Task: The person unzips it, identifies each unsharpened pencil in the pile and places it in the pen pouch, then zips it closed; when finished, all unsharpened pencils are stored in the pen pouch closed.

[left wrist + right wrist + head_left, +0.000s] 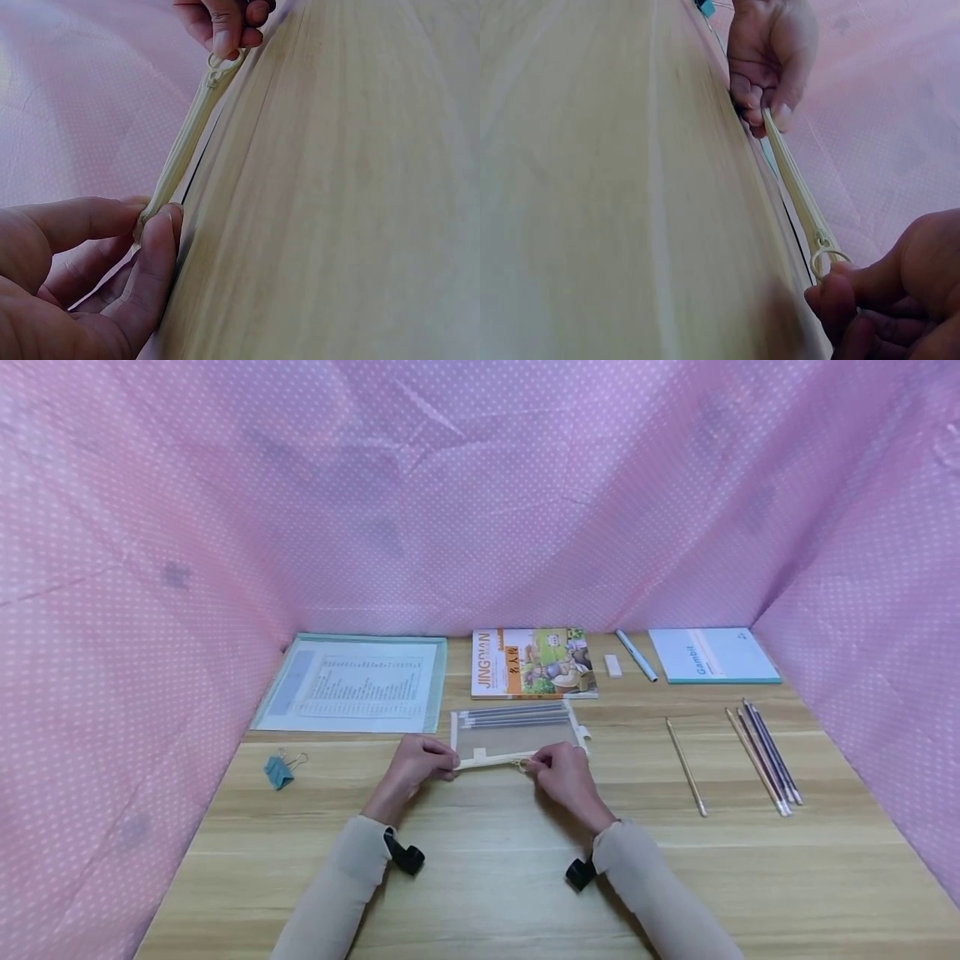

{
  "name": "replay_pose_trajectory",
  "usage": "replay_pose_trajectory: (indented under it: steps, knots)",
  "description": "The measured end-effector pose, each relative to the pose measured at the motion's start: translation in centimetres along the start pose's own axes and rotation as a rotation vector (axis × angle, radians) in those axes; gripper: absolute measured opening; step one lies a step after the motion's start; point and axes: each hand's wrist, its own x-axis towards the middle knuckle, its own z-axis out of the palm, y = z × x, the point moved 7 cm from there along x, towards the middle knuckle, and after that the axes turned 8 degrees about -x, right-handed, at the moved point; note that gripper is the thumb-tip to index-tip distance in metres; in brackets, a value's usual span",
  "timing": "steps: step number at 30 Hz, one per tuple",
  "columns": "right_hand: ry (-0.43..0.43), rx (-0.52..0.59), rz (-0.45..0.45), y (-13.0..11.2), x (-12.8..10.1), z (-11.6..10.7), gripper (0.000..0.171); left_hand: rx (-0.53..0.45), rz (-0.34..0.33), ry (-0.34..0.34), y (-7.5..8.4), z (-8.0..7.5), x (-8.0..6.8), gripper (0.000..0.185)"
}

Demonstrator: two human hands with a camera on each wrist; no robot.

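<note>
A see-through mesh pencil pouch (517, 739) with a cream zipper edge lies in front of me, several dark pencils (513, 718) inside it. My left hand (422, 760) pinches the near left corner of the pouch, at the end of the zipper (184, 142), between thumb and fingers. With thumb and index finger my right hand (562, 777) pinches the round ring pull (815, 262) on the zipper slider. In both wrist views the zipper band stretches straight between the two hands, and the slider sits right beside the right fingertips.
Behind the pouch lies a picture-covered book (535, 664), with an eraser (612, 666), a light blue pen (636, 655) and a pale blue notebook (712, 656) to its right. Loose pencils (765, 760) and a single pencil (686, 767) lie right. A document folder (352, 685) and teal binder clip (279, 772) are left.
</note>
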Motion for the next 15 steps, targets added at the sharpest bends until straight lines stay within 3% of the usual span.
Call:
replay_pose_trajectory:
  steps: [15]
  knots:
    - [-0.007,0.017,0.018,1.1,-0.1,-1.0,0.010,0.000,0.010,-0.008,0.1,0.0,-0.1,0.015]
